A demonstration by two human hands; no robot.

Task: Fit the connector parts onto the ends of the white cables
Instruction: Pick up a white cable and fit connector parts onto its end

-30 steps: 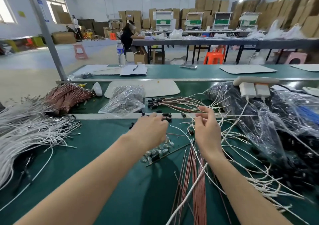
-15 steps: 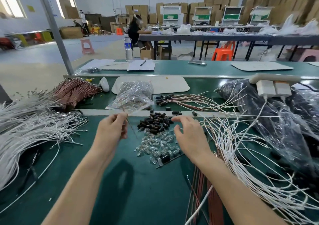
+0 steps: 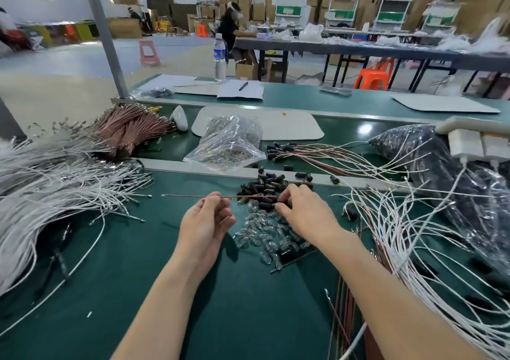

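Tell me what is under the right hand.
Right hand covers the edge of a heap of small black cylindrical connector parts and clear plastic pieces; anything its fingers hold is hidden.

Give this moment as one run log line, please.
left hand pinches thin brown cable | right hand at black connector parts | left tip uncapped

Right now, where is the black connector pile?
The black connector parts lie mid-bench in the head view, at the right hand, just beyond the clear parts.
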